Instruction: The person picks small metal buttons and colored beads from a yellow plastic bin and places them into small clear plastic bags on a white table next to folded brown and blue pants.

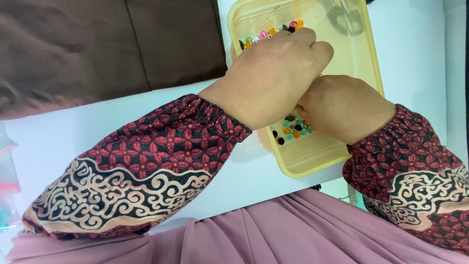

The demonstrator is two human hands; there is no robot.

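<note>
Head view, from the left edge: a bit of clear plastic with pink and teal pieces [7,182] lies at the margin of the white table [58,134]. Above it, brown cloth [97,44] covers the far part of the table. A patterned dark-red sleeve with cream scrollwork [132,171] runs up and rightwards to the left hand [273,80], which hovers over the pale yellow plastic tray [364,58]. Its fingers are curled in towards the palm, knuckles up; whether they pinch anything cannot be told, since the fingertips are hidden. Small coloured beads [271,33], pink, orange, teal and dark, lie in the tray just beyond its knuckles. Another cluster of beads [293,129], green, black and orange, lies below, between the two hands. The right hand [344,107] sits just beside the left, touching it, fingers folded under; its hold is hidden too. Mauve cloth [293,230] fills the bottom edge.
</note>
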